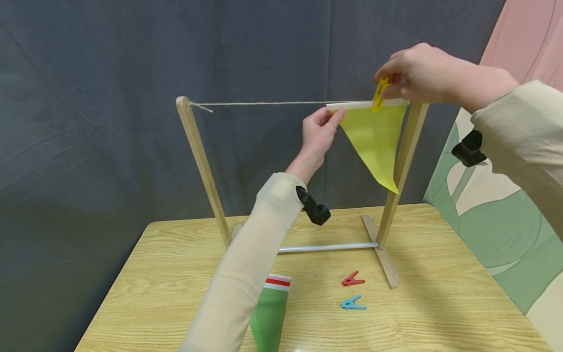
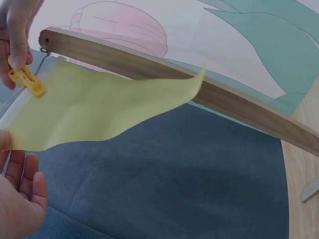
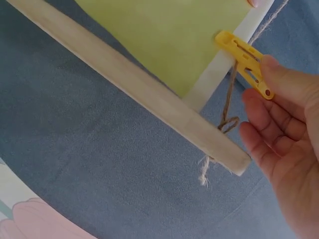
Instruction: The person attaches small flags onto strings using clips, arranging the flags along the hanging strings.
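A yellow triangular pennant (image 1: 376, 139) with a white top band hangs at the right end of a string (image 1: 264, 103). My left hand (image 1: 318, 132) pinches the band's left corner between thumb and fingers. Over the middle of the band sits a yellow clothespin (image 1: 379, 95), its lower end across the band and string. My right hand (image 1: 418, 73) pinches the clothespin's upper end. In the right wrist view the clothespin (image 3: 244, 62) overlaps the white band, with the thumb on its handle end. The left wrist view shows the pennant (image 2: 99, 107) with its tip curling.
The string runs between two wooden posts, left (image 1: 204, 171) and right (image 1: 404, 161), joined low by a white rod (image 1: 327, 247). On the table (image 1: 440, 293) lie a red clothespin (image 1: 353, 278), a blue clothespin (image 1: 353, 303) and a green pennant (image 1: 270, 313), partly behind my left sleeve.
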`<state>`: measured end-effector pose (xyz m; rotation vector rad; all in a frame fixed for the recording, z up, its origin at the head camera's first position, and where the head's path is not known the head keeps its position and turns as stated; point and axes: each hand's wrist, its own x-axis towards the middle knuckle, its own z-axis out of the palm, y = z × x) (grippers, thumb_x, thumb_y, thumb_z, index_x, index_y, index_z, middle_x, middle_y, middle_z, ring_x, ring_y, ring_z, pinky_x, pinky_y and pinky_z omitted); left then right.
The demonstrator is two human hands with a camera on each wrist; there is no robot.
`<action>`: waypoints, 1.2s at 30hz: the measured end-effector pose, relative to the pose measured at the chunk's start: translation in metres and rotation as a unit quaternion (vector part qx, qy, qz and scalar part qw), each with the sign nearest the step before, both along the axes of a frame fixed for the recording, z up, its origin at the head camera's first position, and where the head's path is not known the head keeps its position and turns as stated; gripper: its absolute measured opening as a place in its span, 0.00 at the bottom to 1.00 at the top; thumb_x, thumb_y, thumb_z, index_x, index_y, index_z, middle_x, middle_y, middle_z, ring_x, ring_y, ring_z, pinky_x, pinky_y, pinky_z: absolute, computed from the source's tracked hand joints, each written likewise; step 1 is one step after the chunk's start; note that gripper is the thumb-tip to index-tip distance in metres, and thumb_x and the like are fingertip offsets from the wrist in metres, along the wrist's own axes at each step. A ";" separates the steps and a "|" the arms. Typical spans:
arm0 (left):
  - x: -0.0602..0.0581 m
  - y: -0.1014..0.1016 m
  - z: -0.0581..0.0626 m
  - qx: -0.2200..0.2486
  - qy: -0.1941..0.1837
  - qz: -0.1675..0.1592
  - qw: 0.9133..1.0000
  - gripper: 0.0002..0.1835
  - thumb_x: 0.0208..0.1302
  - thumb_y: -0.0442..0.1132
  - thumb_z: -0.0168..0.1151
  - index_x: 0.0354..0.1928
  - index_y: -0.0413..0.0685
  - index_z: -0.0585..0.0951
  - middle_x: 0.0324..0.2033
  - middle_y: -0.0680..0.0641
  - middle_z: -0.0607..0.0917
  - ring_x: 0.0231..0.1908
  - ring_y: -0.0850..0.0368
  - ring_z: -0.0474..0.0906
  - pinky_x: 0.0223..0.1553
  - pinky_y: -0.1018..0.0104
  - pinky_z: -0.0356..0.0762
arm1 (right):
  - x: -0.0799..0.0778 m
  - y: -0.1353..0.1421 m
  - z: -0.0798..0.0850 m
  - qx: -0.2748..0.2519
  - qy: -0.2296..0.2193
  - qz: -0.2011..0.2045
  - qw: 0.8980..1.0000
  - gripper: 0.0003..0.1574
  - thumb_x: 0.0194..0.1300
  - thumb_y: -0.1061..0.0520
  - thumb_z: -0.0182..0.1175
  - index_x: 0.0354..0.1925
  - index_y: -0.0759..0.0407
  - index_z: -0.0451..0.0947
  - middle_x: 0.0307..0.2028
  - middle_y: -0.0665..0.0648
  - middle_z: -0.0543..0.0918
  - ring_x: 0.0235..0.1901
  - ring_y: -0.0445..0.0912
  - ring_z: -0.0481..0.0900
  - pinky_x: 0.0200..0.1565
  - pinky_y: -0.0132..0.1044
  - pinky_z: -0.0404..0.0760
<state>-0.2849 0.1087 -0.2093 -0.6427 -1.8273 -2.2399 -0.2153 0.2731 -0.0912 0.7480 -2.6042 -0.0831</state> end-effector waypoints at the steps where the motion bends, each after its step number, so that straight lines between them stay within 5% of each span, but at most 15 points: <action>1: 0.000 0.000 0.000 -0.002 -0.001 -0.001 1.000 0.10 0.63 0.35 0.61 0.33 0.31 0.80 0.19 0.56 0.74 0.21 0.65 0.65 0.25 0.76 0.65 | 0.000 0.000 0.000 -0.002 -0.006 -0.006 1.000 0.16 0.54 0.70 0.65 0.43 0.76 0.77 0.35 0.69 0.77 0.32 0.57 0.74 0.37 0.54 0.78; 17: -0.002 0.002 -0.004 -0.006 -0.014 -0.006 1.000 0.09 0.62 0.33 0.62 0.40 0.32 0.81 0.26 0.49 0.80 0.29 0.58 0.74 0.33 0.76 0.74 | 0.000 0.001 -0.002 0.023 -0.034 -0.061 0.997 0.34 0.57 0.62 0.66 0.61 0.68 0.68 0.43 0.69 0.74 0.41 0.61 0.72 0.41 0.57 0.76; 36: -0.005 -0.002 -0.008 -0.025 -0.015 -0.007 1.000 0.12 0.60 0.32 0.63 0.46 0.38 0.80 0.39 0.43 0.84 0.35 0.61 0.78 0.38 0.77 0.75 | 0.013 0.014 -0.010 0.002 0.033 0.018 0.999 0.44 0.48 0.61 0.72 0.62 0.65 0.67 0.50 0.69 0.71 0.49 0.61 0.65 0.45 0.59 0.70</action>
